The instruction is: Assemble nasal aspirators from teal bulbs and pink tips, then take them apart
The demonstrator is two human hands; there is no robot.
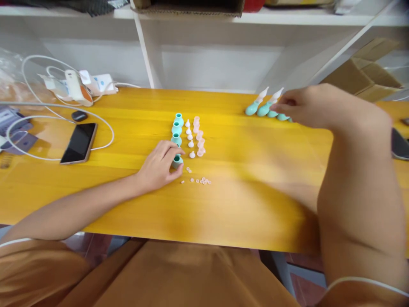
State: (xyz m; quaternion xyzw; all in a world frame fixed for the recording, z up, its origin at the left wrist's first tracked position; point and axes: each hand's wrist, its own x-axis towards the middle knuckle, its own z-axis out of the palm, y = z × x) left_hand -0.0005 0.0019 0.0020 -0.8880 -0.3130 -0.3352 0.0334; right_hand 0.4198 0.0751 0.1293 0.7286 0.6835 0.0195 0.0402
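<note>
My left hand (159, 165) rests on the yellow table (243, 204) with its fingers closed around a small teal bulb (177, 160), the nearest one in a short row of teal bulbs (177, 128). Beside that row lie white tips (190, 137), pale pink pieces (198, 136) and tiny pink rings (202, 181). My right hand (306, 106) reaches to the far right and touches a group of finished teal bulbs with white nozzles (263, 106); whether it grips one is hidden by the fingers.
A black phone (79, 143) lies at the left inside a loop of white cable (105, 128). A charger and small devices (76, 85) sit behind it. Cardboard boxes (367, 72) stand at the right; white shelving (207, 55) backs the table.
</note>
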